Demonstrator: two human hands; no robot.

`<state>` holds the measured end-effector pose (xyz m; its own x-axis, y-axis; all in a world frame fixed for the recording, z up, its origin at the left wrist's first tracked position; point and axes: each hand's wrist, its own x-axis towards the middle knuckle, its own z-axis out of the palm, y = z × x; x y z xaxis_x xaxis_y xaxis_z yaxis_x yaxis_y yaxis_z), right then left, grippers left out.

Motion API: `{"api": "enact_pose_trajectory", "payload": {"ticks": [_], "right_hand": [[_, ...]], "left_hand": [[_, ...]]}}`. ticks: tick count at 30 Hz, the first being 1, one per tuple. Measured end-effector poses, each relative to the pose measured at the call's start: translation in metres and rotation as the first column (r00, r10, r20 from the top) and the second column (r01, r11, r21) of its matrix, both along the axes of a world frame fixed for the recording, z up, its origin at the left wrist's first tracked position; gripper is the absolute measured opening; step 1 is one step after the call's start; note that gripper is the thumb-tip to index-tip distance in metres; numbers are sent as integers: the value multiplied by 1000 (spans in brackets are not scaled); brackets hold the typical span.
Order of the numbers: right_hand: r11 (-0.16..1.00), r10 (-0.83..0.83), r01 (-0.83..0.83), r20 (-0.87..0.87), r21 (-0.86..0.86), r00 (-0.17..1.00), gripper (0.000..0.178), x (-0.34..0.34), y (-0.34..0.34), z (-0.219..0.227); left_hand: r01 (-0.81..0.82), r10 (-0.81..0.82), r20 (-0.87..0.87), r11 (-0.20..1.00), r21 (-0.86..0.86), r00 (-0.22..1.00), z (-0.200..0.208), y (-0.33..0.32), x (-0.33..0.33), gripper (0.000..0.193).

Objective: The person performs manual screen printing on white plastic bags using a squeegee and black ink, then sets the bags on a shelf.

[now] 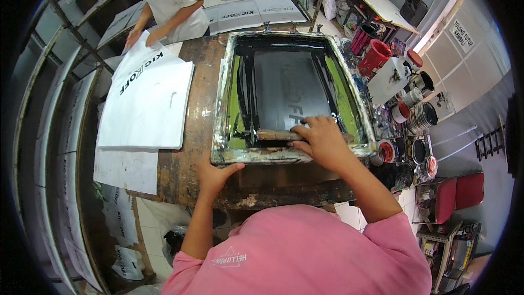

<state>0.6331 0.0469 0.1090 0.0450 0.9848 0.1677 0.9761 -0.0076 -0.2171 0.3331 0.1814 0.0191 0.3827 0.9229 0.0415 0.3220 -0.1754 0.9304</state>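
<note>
Ink-stained wooden table (201,82). Right hand (322,141) grips brown wooden-handled squeegee (273,135): probably stiff, light, ink-slick; best held mid-handle. Left hand (214,177) at paint-crusted rectangular frame (267,156); grip unclear.

The surface (200,76) is brown wood, worn and stained, with pale marks along its near edge. On its left lies a flat white sheet (126,168), partly covered by a white stack (146,119). Right of the stack, set apart, rests a paint-smeared frame (222,98).
</note>
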Motion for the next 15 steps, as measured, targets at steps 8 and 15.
{"api": "enact_pose_trajectory", "payload": {"ticks": [8,15], "right_hand": [[999,-29,27,-49,-32,998,52,-27,-20,-76],[998,20,-19,-18,58,1000,58,14,44,-100]], "left_hand": [[81,12,-365,968,239,931,-52,4,-7,106],[91,17,-382,961,263,924,-65,3,-11,102]]}}
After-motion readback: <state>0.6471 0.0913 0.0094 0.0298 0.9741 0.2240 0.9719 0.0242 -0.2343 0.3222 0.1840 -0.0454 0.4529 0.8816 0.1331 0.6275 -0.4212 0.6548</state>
